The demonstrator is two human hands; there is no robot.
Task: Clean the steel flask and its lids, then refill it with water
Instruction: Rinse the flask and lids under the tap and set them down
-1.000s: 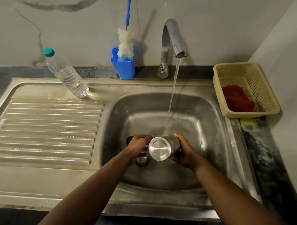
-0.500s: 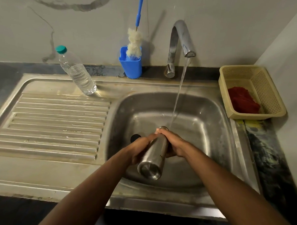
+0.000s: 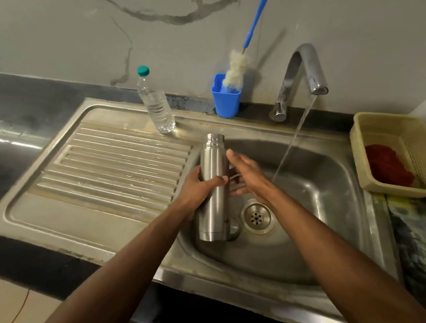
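Head view: left hand wraps the uncapped cylindrical steel flask, upright over the steel sink at 9 o'clock. Right hand flat, fingers spread, beside it. Tap stream misses at 3 o'clock. Wet one-handed grip could slip.

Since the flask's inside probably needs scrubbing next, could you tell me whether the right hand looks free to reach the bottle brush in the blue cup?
Probably yes. The right hand is open beside the flask, which the left hand holds alone. The brush stands unobstructed in the blue cup behind the sink.
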